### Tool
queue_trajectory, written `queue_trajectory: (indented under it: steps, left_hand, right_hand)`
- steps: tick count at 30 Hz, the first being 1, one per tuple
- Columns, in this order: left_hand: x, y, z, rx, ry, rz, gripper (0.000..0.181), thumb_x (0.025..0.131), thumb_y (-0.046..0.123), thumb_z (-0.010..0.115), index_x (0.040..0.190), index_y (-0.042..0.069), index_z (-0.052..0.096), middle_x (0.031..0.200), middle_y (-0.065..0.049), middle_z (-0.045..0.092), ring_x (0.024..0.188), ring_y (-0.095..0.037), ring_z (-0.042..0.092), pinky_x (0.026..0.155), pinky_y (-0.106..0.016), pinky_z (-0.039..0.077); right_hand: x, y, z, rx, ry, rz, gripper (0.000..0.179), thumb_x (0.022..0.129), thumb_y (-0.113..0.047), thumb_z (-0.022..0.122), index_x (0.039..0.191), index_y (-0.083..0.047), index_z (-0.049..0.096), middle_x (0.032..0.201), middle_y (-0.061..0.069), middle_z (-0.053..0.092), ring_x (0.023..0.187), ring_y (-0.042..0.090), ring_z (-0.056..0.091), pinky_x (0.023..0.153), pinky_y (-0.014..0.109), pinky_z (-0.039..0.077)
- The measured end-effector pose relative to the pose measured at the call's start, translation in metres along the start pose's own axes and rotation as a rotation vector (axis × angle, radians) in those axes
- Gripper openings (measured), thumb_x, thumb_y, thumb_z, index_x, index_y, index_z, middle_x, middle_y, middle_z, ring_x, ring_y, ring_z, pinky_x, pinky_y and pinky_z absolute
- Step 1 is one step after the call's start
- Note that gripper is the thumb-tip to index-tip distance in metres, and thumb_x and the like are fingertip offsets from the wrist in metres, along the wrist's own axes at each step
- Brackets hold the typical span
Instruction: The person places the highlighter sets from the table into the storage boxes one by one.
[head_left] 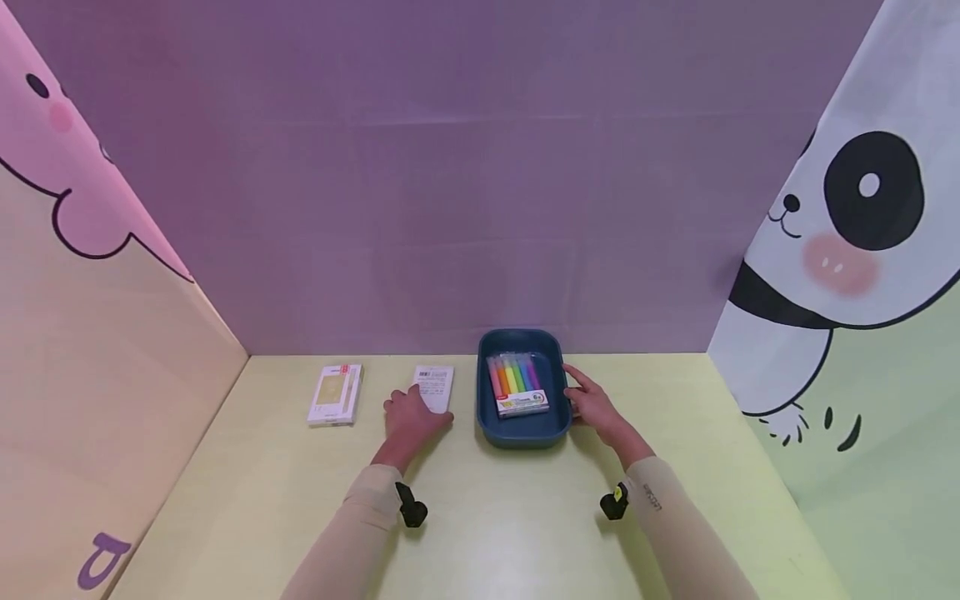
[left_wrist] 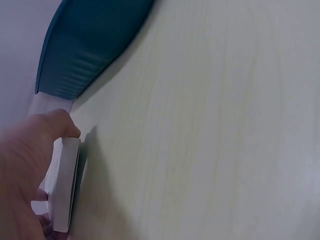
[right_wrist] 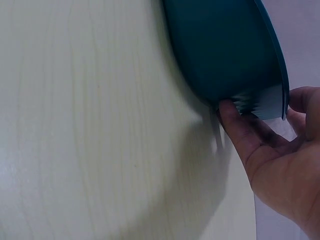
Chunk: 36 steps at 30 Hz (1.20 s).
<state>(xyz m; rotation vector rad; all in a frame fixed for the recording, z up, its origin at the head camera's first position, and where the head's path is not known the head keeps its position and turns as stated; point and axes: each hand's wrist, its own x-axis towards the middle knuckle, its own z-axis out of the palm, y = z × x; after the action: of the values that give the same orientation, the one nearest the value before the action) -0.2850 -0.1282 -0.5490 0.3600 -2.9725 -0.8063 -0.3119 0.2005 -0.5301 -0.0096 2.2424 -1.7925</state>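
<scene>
- Nearest the camera, beige sleeves (head_left: pixel 348 533) reaching forward over a pale table (head_left: pixel 517 533), with a small black wrist camera (head_left: pixel 411 507) on the inner side of each.
- Beyond the left sleeve, left hand (head_left: pixel 414 423) gripping a flat white box (head_left: pixel 437 387) by its edges, thumb on one narrow side, fingertips on the opposite one. Set just ahead of the palm, near the back of the table; cannot tell whether lying fully flat or slightly raised.
- Looks light and stiff, probably thin card: smooth enough to slide, likely to dent if squeezed. Best taken as now, across the narrow sides, with modest pressure.
- Between the hands, closer to the right, a dark blue tray (head_left: pixel 517 435). Probably light, fairly rigid plastic, slick on the outside; best steadied at the rim or low on the wall.
- Against the tray's right side, right hand (head_left: pixel 596 408) with fingers spread, touching rim and lower wall; cannot tell whether truly gripping or merely bracing.
- Inside the tray, a pack of coloured markers (head_left: pixel 517 375), probably slippery in its clear wrapping.
- Left of the left hand, well apart, a gold-fronted box (head_left: pixel 335 395).
- Beyond both hands, a purple wall (head_left: pixel 480 183); off to the right hand's side, a panda picture (head_left: pixel 873 283).
</scene>
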Motion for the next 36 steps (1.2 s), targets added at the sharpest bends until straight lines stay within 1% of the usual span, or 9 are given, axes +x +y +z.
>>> queue_trajectory:
  steps: [3,5,8,12,17,18,23,30,36]
  left_hand:
    - [-0.004,-0.001,-0.002,-0.007,0.006,0.013,0.087,0.066,0.047,0.078,0.131,-0.004,0.05,0.109,-0.023,0.048,0.1,-0.039,0.044,0.079,-0.046,0.043]
    - [-0.006,-0.001,-0.003,-0.013,0.016,0.037,0.087,0.066,0.047,0.077,0.132,-0.004,0.05,0.109,-0.023,0.049,0.1,-0.039,0.045,0.079,-0.046,0.044]
    - [-0.007,0.003,-0.007,-0.004,0.03,0.077,0.087,0.068,0.048,0.074,0.133,-0.004,0.05,0.109,-0.023,0.05,0.098,-0.038,0.046,0.078,-0.045,0.044]
    - [-0.009,0.008,-0.014,0.009,0.039,0.107,0.089,0.069,0.049,0.073,0.136,-0.004,0.048,0.112,-0.025,0.051,0.099,-0.038,0.047,0.08,-0.045,0.045]
    - [-0.015,0.012,-0.024,-0.004,0.031,0.139,0.088,0.07,0.05,0.074,0.136,-0.003,0.049,0.115,-0.023,0.053,0.1,-0.037,0.048,0.082,-0.044,0.044]
    - [-0.016,0.013,-0.026,-0.008,0.033,0.151,0.088,0.07,0.049,0.074,0.136,-0.003,0.049,0.115,-0.022,0.053,0.1,-0.036,0.048,0.082,-0.044,0.044]
    - [-0.024,0.02,-0.037,-0.023,0.011,0.18,0.086,0.071,0.047,0.075,0.136,-0.002,0.049,0.115,-0.02,0.053,0.1,-0.034,0.047,0.08,-0.042,0.044]
    - [-0.027,0.024,-0.044,-0.016,-0.02,0.204,0.083,0.074,0.045,0.075,0.137,-0.001,0.048,0.116,-0.019,0.052,0.101,-0.033,0.047,0.08,-0.041,0.045]
    - [-0.029,0.032,-0.051,-0.023,-0.011,0.255,0.083,0.073,0.045,0.076,0.137,-0.001,0.048,0.117,-0.019,0.053,0.101,-0.031,0.047,0.08,-0.041,0.046]
  right_hand:
    - [0.0,0.001,0.0,-0.005,-0.012,-0.001,0.055,0.102,-0.012,0.043,0.154,-0.02,0.029,0.124,0.025,0.052,0.074,0.024,0.059,0.073,0.042,0.056]
    - [-0.001,0.001,-0.001,-0.006,-0.01,-0.004,0.055,0.102,-0.012,0.043,0.154,-0.02,0.03,0.125,0.025,0.051,0.074,0.024,0.059,0.074,0.043,0.056]
    - [-0.002,0.0,-0.002,-0.012,-0.007,-0.011,0.054,0.101,-0.012,0.042,0.154,-0.02,0.029,0.128,0.026,0.05,0.077,0.025,0.06,0.077,0.045,0.055]
    - [-0.003,-0.001,-0.002,-0.011,-0.014,-0.01,0.055,0.101,-0.012,0.042,0.154,-0.019,0.029,0.13,0.027,0.049,0.078,0.025,0.06,0.079,0.047,0.055]
    - [-0.003,-0.001,0.001,0.012,-0.01,-0.012,0.055,0.101,-0.011,0.043,0.154,-0.019,0.03,0.126,0.026,0.052,0.075,0.024,0.061,0.075,0.045,0.056]
    - [-0.004,-0.002,0.001,0.014,-0.017,-0.012,0.055,0.101,-0.01,0.043,0.154,-0.018,0.029,0.126,0.027,0.051,0.076,0.026,0.061,0.075,0.045,0.056]
    - [-0.005,-0.004,0.0,-0.004,-0.022,-0.01,0.055,0.102,-0.011,0.042,0.154,-0.017,0.028,0.13,0.029,0.048,0.082,0.03,0.062,0.079,0.048,0.055]
    - [-0.002,0.0,0.001,-0.029,-0.013,-0.005,0.054,0.101,-0.014,0.042,0.154,-0.022,0.029,0.128,0.025,0.05,0.08,0.025,0.062,0.081,0.047,0.054]
    - [0.0,0.0,0.002,-0.029,-0.012,-0.005,0.054,0.102,-0.013,0.042,0.154,-0.02,0.029,0.128,0.026,0.05,0.078,0.025,0.061,0.078,0.045,0.055]
